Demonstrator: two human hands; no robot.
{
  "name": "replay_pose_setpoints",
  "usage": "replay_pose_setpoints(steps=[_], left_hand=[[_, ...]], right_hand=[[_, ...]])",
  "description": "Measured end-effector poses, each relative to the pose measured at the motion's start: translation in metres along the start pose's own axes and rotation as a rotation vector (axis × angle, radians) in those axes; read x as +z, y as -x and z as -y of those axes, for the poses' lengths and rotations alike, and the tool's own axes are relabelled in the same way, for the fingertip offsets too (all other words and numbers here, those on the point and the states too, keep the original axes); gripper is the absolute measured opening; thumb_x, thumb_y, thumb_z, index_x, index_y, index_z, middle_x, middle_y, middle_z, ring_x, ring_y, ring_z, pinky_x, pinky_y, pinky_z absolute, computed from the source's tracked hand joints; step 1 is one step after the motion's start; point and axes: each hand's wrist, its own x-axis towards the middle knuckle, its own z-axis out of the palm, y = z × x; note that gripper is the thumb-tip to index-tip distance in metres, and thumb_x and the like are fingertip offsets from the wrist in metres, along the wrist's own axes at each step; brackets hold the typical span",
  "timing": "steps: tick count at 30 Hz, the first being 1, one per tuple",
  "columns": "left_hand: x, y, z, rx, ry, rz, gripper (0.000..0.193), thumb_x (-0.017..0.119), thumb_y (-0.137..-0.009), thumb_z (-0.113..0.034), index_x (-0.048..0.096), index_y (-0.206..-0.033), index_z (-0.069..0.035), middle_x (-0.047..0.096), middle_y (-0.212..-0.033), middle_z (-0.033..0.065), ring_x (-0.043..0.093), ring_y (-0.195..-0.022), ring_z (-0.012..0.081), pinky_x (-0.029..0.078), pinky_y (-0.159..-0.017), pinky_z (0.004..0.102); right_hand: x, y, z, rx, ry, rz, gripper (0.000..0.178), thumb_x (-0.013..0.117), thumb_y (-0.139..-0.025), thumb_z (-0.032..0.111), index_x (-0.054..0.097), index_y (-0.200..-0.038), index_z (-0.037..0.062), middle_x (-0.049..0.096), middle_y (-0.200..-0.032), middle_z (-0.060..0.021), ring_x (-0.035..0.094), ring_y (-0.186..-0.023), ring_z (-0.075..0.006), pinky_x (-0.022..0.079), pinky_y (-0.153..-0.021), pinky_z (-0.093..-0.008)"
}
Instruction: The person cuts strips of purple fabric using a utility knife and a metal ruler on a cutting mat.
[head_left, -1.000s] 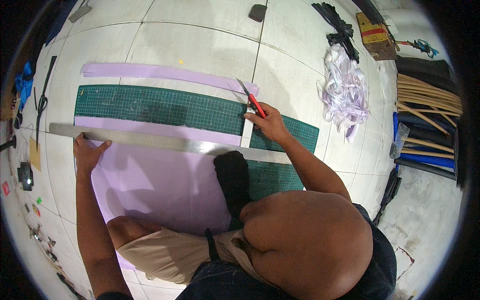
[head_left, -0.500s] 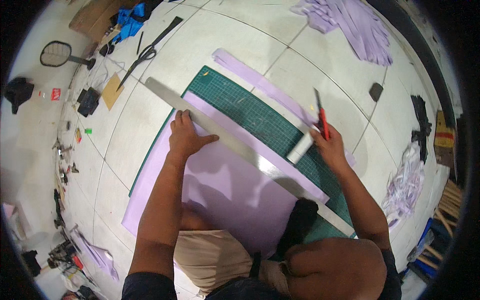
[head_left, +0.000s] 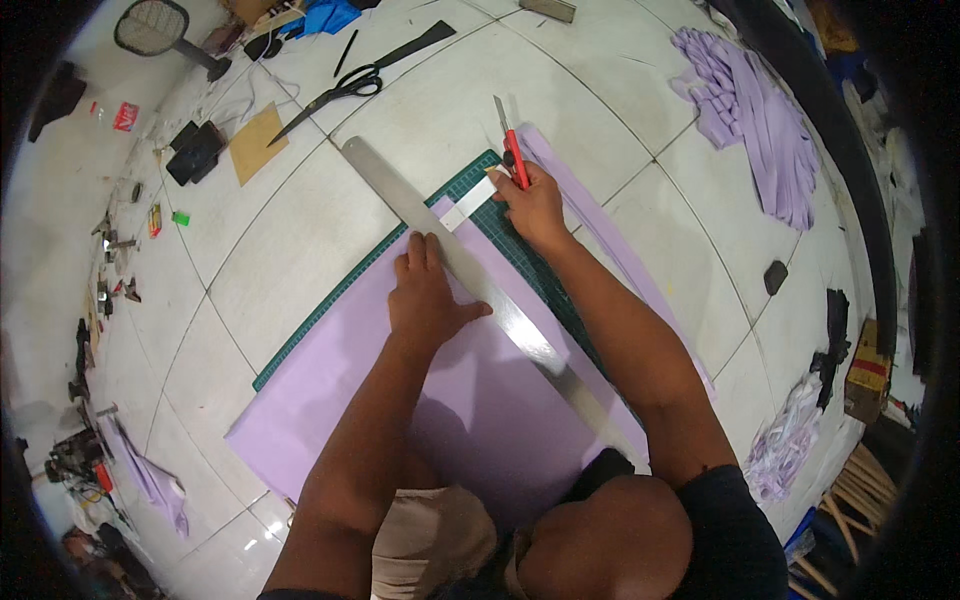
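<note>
My left hand [head_left: 425,300] lies with spread fingers on a long metal ruler [head_left: 520,328], pressing it over a lavender sheet [head_left: 330,400]. Beneath the sheet is a green cutting mat [head_left: 468,180], visible at its far corner and along its edges. In my right hand [head_left: 537,208] are a red utility knife [head_left: 517,158], blade pointing up and away, and a short white flat strip [head_left: 470,205]. The white strip's near end reaches the ruler by the sheet's far edge. A narrow lavender strip [head_left: 625,250] lies along the mat's right side, partly behind my right forearm.
Large black scissors [head_left: 350,85] rest beyond the ruler, their tips on a tan piece [head_left: 257,145]. A heap of lavender strips [head_left: 755,130] lies at the far right. Pale scraps [head_left: 785,445] sit at the right. My bent knee [head_left: 620,540] is near the sheet's lower edge.
My right hand has moved left and away, carrying the knife and white strip from the mat's right side to its far corner. My left hand stays on the ruler; the view has shifted.
</note>
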Motion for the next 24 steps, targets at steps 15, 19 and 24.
replay_pose_setpoints(steps=[15,19,24], left_hand=[[0.002,-0.001,0.011,0.017,0.050,-0.031,0.126,0.092,-0.054,-0.049,0.027,-0.149,0.003,0.025,-0.157,0.0241,0.038,-0.136,0.0408,0.049,-0.103,0.0476],[0.002,-0.004,0.008,0.019,0.027,-0.002,0.127,0.091,-0.055,-0.052,0.026,-0.150,0.003,0.025,-0.157,0.0239,0.037,-0.137,0.0406,0.049,-0.103,0.0468],[0.004,-0.003,0.010,0.007,-0.024,0.002,0.129,0.089,-0.056,-0.056,0.024,-0.151,0.004,0.024,-0.158,0.0238,0.037,-0.138,0.0393,0.050,-0.103,0.0456]], right_hand=[[0.003,0.002,0.012,0.060,-0.001,0.001,0.038,0.073,-0.088,0.032,0.064,-0.104,-0.0011,0.068,-0.080,-0.0096,0.068,-0.071,-0.0171,0.056,-0.058,-0.0309],[0.000,0.001,0.011,0.079,0.013,-0.002,0.036,0.073,-0.088,0.031,0.065,-0.102,-0.0012,0.069,-0.080,-0.0097,0.068,-0.071,-0.0173,0.056,-0.057,-0.0308],[0.000,0.002,0.014,0.105,0.014,0.025,0.038,0.073,-0.089,0.030,0.064,-0.108,-0.0011,0.067,-0.085,-0.0071,0.066,-0.075,-0.0146,0.055,-0.058,-0.0284]])
